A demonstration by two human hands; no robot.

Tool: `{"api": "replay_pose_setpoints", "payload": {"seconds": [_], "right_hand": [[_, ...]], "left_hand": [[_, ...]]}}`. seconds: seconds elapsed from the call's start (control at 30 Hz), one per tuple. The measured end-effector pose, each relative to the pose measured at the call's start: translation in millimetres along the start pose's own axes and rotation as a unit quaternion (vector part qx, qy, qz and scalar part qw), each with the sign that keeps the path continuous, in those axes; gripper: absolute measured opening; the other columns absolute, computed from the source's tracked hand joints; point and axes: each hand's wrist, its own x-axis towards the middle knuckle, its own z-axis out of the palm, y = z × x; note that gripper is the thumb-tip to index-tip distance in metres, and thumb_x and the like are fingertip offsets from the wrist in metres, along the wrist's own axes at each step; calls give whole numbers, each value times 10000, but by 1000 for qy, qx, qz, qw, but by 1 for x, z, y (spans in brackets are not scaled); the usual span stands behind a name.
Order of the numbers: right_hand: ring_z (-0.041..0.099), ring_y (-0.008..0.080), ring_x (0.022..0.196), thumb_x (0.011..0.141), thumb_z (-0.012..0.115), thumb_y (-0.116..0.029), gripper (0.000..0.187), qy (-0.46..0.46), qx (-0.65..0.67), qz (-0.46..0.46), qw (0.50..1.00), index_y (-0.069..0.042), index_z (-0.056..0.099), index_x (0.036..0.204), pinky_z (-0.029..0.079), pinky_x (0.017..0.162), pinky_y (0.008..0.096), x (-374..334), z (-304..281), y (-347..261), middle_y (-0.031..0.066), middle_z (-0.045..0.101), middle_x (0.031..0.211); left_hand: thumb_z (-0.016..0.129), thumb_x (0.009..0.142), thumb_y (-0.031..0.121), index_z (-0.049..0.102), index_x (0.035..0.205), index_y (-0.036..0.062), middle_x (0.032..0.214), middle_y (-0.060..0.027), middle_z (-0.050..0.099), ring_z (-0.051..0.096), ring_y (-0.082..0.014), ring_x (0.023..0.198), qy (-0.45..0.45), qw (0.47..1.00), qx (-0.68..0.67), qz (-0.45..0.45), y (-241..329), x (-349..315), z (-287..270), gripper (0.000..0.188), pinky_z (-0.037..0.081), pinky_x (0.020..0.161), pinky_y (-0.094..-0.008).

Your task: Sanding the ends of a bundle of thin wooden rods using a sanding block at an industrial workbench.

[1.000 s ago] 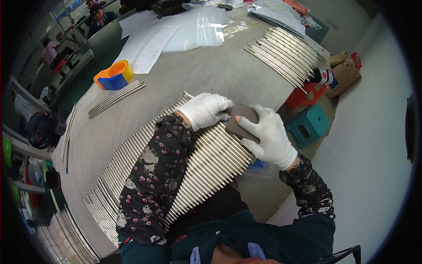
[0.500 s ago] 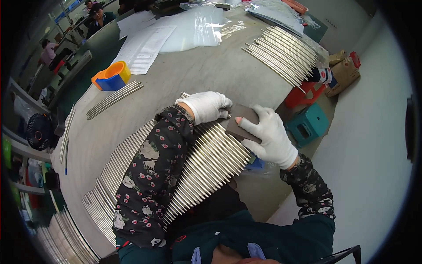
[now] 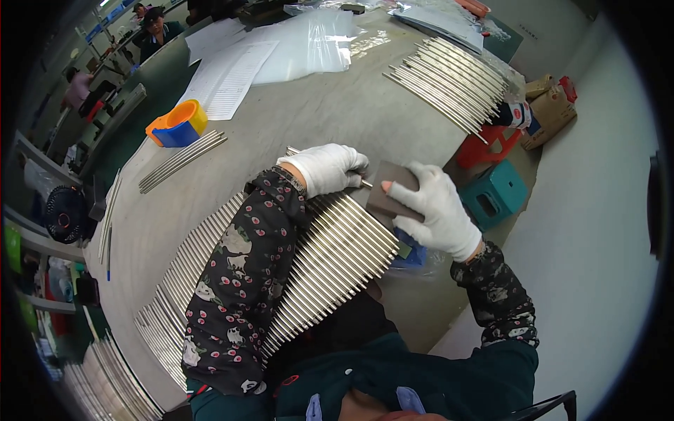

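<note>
My left hand [image 3: 326, 169], in a white glove, is closed around a thin metal rod [image 3: 366, 184] whose end sticks out to the right of the fingers. My right hand [image 3: 439, 210], gloved with a bare thumb tip showing, grips a dark grey-brown block [image 3: 393, 184], which looks like a sanding block. The block's left side is at the tip of the rod; whether they touch I cannot tell. Beneath my left forearm, many shiny metal rods [image 3: 337, 259] lie side by side in a slanted row at the table's near edge.
More rods [image 3: 449, 84] lie at the far right, and a small bunch [image 3: 182, 161] rests beside an orange and blue tape roll [image 3: 177, 125]. Papers [image 3: 232, 81] and clear plastic sheets [image 3: 309, 49] cover the back. A teal stool [image 3: 497, 195] stands right of the table [image 3: 295, 105].
My right hand and the block have shifted slightly to the right, so more of the rod's end shows. My left hand has moved slightly left and up.
</note>
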Motion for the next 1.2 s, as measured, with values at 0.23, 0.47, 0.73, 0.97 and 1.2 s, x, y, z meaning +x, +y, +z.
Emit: {"api": "replay_pose_setpoints", "payload": {"seconds": [0.23, 0.47, 0.73, 0.97, 1.2], "right_hand": [[524, 349, 980, 660, 719, -216, 477, 10, 19, -27, 999, -135, 640, 1123, 445, 800, 423, 5, -3, -1, 207, 538, 1137], [535, 345, 962, 669, 718, -215, 458, 6, 20, -22, 1000, -134, 649, 1115, 448, 803, 424, 12, -5, -1, 208, 541, 1130], [520, 373, 981, 648, 718, -199, 478, 10, 31, -13, 999, -103, 641, 1110, 432, 850, 437, 10, 3, -1, 226, 524, 1130], [524, 369, 980, 660, 726, -214, 485, 94, -91, 125, 983, -138, 641, 1132, 453, 839, 428, -3, -11, 28, 203, 539, 1138], [523, 363, 975, 657, 735, -206, 502, 65, -87, 157, 982, -132, 635, 1143, 448, 858, 430, -29, -14, 20, 199, 540, 1154]], "left_hand": [[612, 853, 206, 622, 1037, 83, 943, -130, 655, 623, -308, 904, -3, 1000, 17, -11, 3, -4, -4, 221, 478, 796, -377], [679, 782, 138, 594, 922, 47, 847, -147, 628, 608, -331, 820, 49, 997, 54, 16, -2, -3, 4, 187, 479, 720, -387], [676, 776, 115, 597, 927, 46, 854, -140, 636, 616, -324, 828, 60, 998, 19, 16, -5, -4, 8, 184, 483, 724, -381], [687, 788, 148, 585, 913, 38, 861, -143, 627, 611, -334, 838, 73, 995, 45, 49, -5, -11, 6, 195, 484, 724, -391], [652, 824, 184, 583, 910, 37, 860, -142, 607, 587, -353, 829, 125, 985, 59, 105, -13, -10, 14, 184, 482, 722, -411]]}}
